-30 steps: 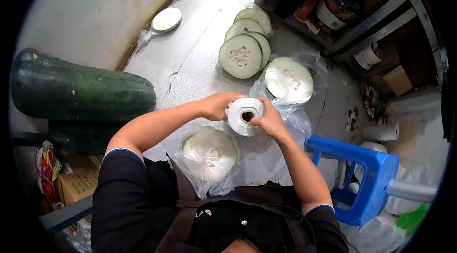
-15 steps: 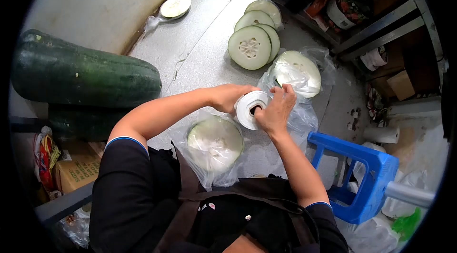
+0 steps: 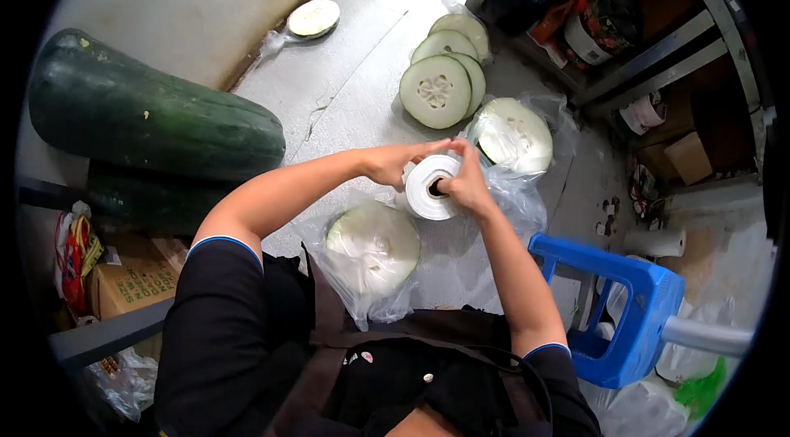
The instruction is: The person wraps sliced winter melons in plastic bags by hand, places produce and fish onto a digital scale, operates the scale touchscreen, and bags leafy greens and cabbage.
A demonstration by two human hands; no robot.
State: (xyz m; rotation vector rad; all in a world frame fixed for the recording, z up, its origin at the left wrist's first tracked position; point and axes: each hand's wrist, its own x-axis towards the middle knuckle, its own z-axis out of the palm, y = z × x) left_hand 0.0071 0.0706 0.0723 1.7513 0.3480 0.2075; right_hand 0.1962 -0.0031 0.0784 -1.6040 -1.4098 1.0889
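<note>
Both my hands are on a white plastic roll (image 3: 421, 200), its hollow core facing up at me. My left hand (image 3: 395, 163) is curved against the roll's left and far side. My right hand (image 3: 467, 178) grips its right side, with the thumb at the core hole and fingertips meeting my left hand's at the far edge. Nearer my body lies a cut melon piece (image 3: 374, 248) in clear plastic. Beyond my right hand is another plastic-covered melon piece (image 3: 518, 137). Several pale melon slices (image 3: 436, 91) overlap behind the roll.
Large dark green melons (image 3: 156, 116) lie at the left, above a cardboard box (image 3: 136, 285). A small bagged melon piece (image 3: 313, 18) is near the wall. On the right are a blue plastic stool (image 3: 638, 281), plastic bags (image 3: 646, 412) and a metal-framed shelf (image 3: 650, 58).
My right fingers lifted off the roll and spread, then came back to its far edge against my left hand. The view has shifted slightly.
</note>
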